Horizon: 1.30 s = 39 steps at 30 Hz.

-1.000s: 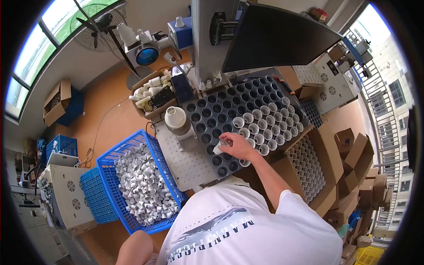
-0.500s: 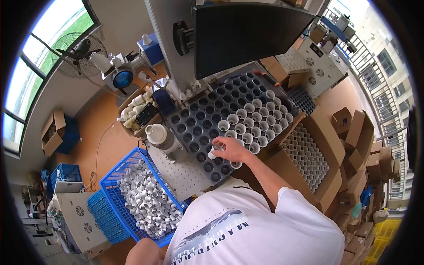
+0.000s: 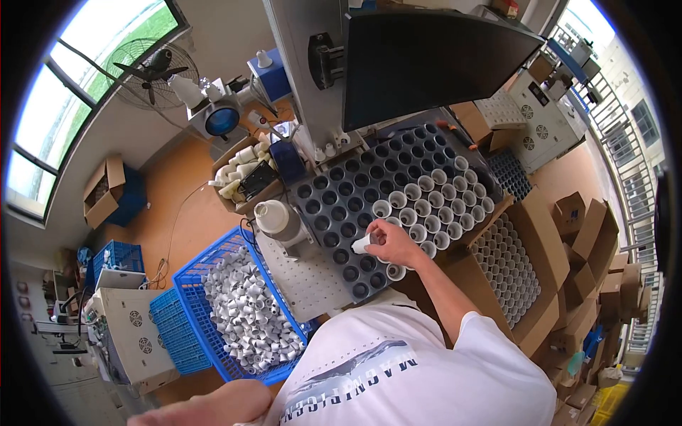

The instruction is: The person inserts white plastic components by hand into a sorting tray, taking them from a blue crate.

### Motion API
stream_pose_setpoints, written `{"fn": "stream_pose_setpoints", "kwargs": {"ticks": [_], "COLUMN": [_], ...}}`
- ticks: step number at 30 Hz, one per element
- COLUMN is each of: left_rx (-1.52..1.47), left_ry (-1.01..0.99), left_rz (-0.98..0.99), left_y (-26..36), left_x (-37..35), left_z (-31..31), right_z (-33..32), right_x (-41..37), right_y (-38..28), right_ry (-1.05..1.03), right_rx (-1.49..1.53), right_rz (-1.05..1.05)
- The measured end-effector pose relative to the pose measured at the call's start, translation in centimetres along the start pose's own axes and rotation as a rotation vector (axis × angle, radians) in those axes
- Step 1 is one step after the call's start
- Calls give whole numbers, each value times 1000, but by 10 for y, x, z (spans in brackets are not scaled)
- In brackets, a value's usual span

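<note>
The right hand (image 3: 395,243) is gripping a tilted cup (image 3: 363,245) over the tray (image 3: 354,263), risking a topple if releasing askew. The left hand (image 3: 155,417) (blurred, grip unclear) is showing low at left.

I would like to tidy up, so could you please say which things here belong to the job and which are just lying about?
Likely the job: white cup in the right fingers; black tray holding more cups; blue basket of white parts.
Seemingly just about: fan; black screen; leftmost open box.
</note>
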<state>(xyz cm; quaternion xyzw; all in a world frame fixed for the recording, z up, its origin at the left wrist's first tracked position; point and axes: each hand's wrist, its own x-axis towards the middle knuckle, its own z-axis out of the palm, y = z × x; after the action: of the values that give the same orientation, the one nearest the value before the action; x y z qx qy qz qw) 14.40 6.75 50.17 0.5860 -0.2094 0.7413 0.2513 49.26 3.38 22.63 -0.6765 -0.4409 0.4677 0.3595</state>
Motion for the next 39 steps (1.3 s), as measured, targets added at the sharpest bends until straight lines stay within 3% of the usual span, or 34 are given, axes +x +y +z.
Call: {"fn": "stream_pose_setpoints", "kwargs": {"ticks": [3, 7, 10, 13, 16, 19, 22, 23, 25, 27, 30, 32, 34, 35, 37, 38, 39], "left_rx": [530, 550, 761, 729, 735, 728, 558, 537, 684, 867, 1153, 1421, 1620, 1814, 1977, 1991, 2035], "left_ry": [53, 129, 221, 167, 120, -172, 73, 142, 249, 271, 405, 346, 280, 238, 161, 156, 237], "left_rz": [-494, -842, -944, -943, -1068, -1135, -1232, -1039, -951, -925, -938, -1151, -1124, -1217, -1459, -1826, -1756], "left_y": [-77, -151, -169, -182, -193, -201, -191, -184, -157, -114, -44, 16, 78, 108, 169, 178, 202], "left_x": [-61, -161, -183, -187, -180, -203, -188, -180, -163, -147, -180, -225, -289, -316, -356, -343, -374], "left_z": [-52, -116, -102, -84, -54, -65, -78, -83, -111, -143, -218, -275, -333, -356, -373, -347, -342], "right_z": [-6, -13, -20, -17, -4, 23, 69, 83, 104, 121, 127, 129, 129, 129, 121, 116, 105], "right_x": [5, 6, 4, 11, 22, 40, 67, 72, 80, 90, 90, 90, 89, 88, 77, 72, 73], "right_y": [9, 8, -5, -17, -47, -88, -117, -127, -135, -128, -130, -128, -126, -120, -107, -100, -78], "right_ry": [42, 171, 197, 241, 263, 258, 177, 171, 175, 197, 265, 269, 297, 299, 372, 396, 396], "right_rx": [128, 15, 106, 169, 271, 345, 458, 378, 267, 199, 155, 197, 130, 127, 45, 3, -36], "right_rz": [20, -42, -35, -117, -215, -350, -542, -577, -650, -729, -750, -757, -806, -795, -811, -820, -759]}}
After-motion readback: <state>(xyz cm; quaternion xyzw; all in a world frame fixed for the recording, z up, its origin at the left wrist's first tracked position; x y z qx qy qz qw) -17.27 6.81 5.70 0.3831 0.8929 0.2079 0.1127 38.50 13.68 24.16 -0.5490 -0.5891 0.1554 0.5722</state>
